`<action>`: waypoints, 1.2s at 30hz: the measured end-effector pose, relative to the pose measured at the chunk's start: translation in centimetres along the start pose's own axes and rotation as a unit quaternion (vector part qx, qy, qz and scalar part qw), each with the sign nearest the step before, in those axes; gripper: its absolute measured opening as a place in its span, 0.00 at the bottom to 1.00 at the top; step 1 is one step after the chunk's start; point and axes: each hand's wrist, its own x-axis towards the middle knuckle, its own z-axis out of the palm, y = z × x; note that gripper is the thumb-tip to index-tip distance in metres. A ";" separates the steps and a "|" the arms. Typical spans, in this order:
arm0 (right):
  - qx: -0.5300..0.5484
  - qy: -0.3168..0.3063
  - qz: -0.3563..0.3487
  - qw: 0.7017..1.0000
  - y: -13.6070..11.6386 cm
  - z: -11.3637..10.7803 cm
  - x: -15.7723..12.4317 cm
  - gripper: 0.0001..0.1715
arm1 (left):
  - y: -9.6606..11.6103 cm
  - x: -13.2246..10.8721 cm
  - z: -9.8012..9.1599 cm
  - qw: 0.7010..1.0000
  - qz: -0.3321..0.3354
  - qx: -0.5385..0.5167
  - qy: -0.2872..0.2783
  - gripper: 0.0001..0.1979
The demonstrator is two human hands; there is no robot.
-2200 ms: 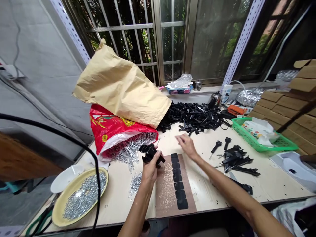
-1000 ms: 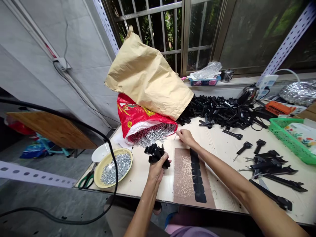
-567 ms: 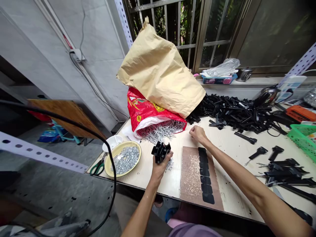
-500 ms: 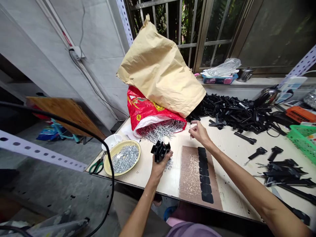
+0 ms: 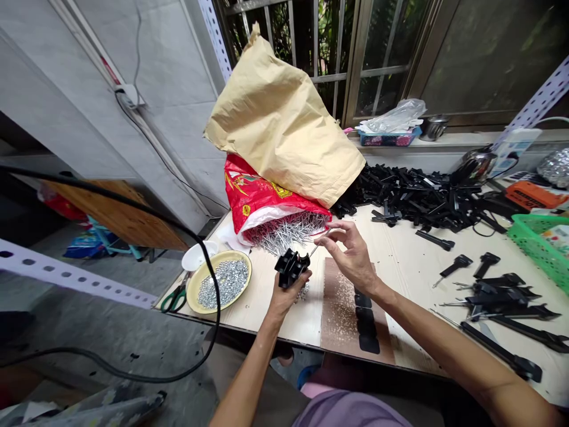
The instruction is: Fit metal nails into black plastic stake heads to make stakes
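Observation:
My left hand [image 5: 284, 293] is closed around a bunch of black plastic parts [image 5: 291, 267] with curved ends, held above the table's front edge. Between the fingertips of my right hand [image 5: 349, 252] is a long thin metal pin [image 5: 314, 250], slanting down with its lower end at the black parts. I cannot tell whether it touches them or enters one. Behind both hands, a red bag [image 5: 240, 190] lies with its mouth toward me, and similar metal pins [image 5: 287, 232] spill out. Small metal pieces [image 5: 303, 292] lie partly hidden behind my left hand.
A yellow bowl [image 5: 244, 284] of small metal pieces, a white bowl [image 5: 194, 258] and green-handled scissors [image 5: 174, 299] sit left. A brown board [image 5: 333, 332] bears a row of black pads [image 5: 367, 323]. Black parts [image 5: 413, 193] are heaped behind; a green basket [image 5: 528, 237] stands right.
My right hand has moved left and toward me, bringing the pin from beside the bag to the black parts. My left hand stays nearly in place. The view has shifted slightly.

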 end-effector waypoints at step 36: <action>-0.327 -0.282 0.040 0.901 2.7 2.2 8.8 0.08 | 1.5 0.1 -4.8 0.999 -0.023 -0.029 0.035 0.13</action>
